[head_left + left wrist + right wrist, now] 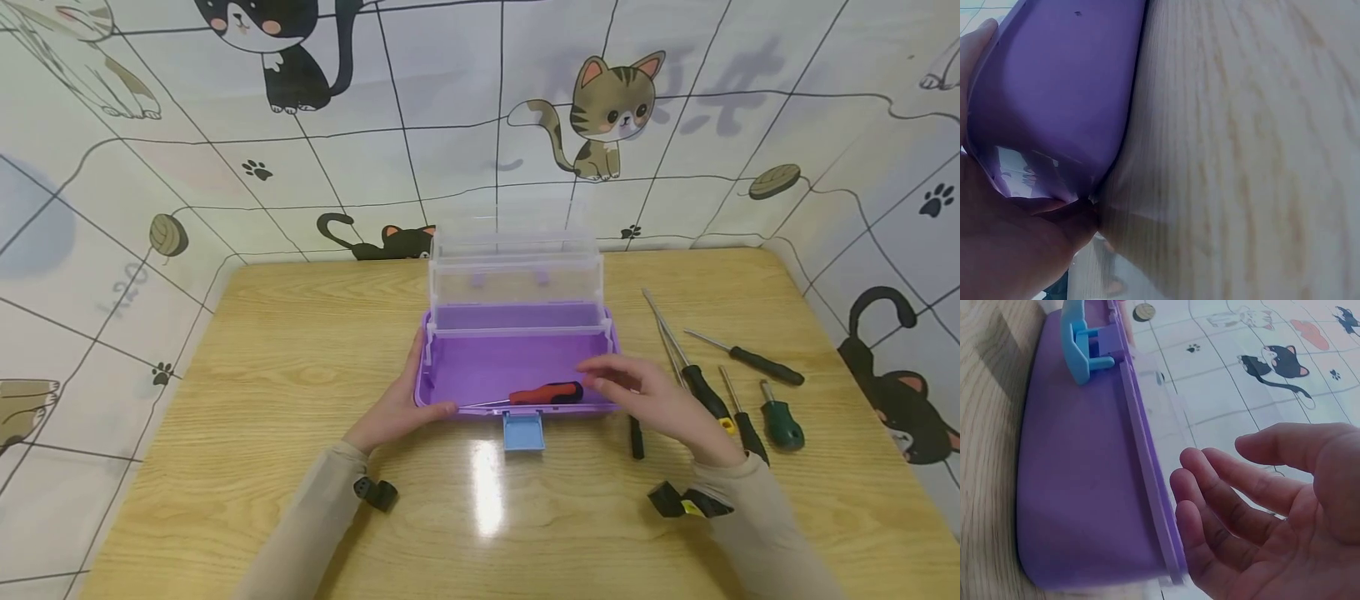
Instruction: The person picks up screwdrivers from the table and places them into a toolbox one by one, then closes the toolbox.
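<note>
The purple box [517, 367] stands open on the wooden table [285, 350], its clear lid [516, 271] raised upright at the far side. A blue latch [522, 432] hangs down from the near wall of the box onto the table. Inside the box lies one screwdriver [543, 393] with a red-and-black handle, placed along the near wall, shaft pointing toward the left side of the box.

The left hand [401, 407] rests against the near-left corner of the box, fingers laid along the left wall and thumb along the near rim; the left wrist view shows skin pressed to the purple wall [1054, 94]. The fingers are only lightly bent and lie on the wall.

The right hand [656, 400] hovers over the near-right corner of the box, just beside the screwdriver handle. Its fingers [1222, 506] are released, slightly bent and spread, grasping nothing.

To the right of the box, several more screwdrivers lie on the table: four with black handles [705, 392] and one short green-handled one [782, 425].
</note>
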Available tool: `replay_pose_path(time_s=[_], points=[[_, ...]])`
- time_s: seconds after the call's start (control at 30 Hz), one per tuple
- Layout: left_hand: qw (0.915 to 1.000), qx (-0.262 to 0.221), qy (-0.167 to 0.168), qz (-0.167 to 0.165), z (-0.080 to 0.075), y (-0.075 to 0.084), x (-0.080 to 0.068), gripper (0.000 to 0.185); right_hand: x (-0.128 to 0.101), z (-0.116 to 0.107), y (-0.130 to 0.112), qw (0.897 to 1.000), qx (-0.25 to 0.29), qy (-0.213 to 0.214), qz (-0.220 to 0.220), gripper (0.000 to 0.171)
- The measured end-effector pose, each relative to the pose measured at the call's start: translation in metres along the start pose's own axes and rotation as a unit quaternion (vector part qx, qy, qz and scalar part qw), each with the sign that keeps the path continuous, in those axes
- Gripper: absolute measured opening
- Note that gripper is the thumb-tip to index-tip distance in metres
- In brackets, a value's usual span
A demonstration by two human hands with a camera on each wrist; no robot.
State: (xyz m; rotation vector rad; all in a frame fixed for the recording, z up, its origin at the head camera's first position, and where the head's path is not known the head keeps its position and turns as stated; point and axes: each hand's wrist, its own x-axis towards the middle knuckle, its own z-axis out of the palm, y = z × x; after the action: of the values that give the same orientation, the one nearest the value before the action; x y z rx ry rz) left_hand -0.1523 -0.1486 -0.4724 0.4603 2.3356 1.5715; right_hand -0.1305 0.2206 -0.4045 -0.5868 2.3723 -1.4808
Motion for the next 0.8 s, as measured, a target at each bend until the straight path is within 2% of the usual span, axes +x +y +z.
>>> replay_pose_path(time_s=[0.17, 0.33, 0.6, 0.67, 0.8], points=[[1.0000, -0.001, -0.002, 0.001, -0.001, -0.001, 0.001, 0.123, -0.006, -0.005, -0.001, 1.000, 0.000, 0.017, 0.014, 0.028], [1.0000, 0.005, -0.007, 0.000, -0.001, 0.000, 0.002, 0.122, -0.010, -0.006, -0.001, 0.999, 0.007, 0.033, 0.007, 0.028], [0.9998, -0.006, -0.016, 0.003, -0.004, 0.034, -0.006, 0.119, -0.022, -0.010, 0.008, 0.998, 0.017, 0.060, -0.015, 0.028], [0.9999, -0.004, -0.016, 0.005, -0.004, 0.036, -0.007, 0.118, -0.025, -0.014, 0.010, 0.997, 0.013, 0.074, -0.024, 0.027], [0.9999, -0.004, -0.014, 0.001, -0.004, 0.037, -0.008, 0.117, -0.031, -0.024, 0.014, 0.995, -0.015, 0.100, -0.014, 0.028]])
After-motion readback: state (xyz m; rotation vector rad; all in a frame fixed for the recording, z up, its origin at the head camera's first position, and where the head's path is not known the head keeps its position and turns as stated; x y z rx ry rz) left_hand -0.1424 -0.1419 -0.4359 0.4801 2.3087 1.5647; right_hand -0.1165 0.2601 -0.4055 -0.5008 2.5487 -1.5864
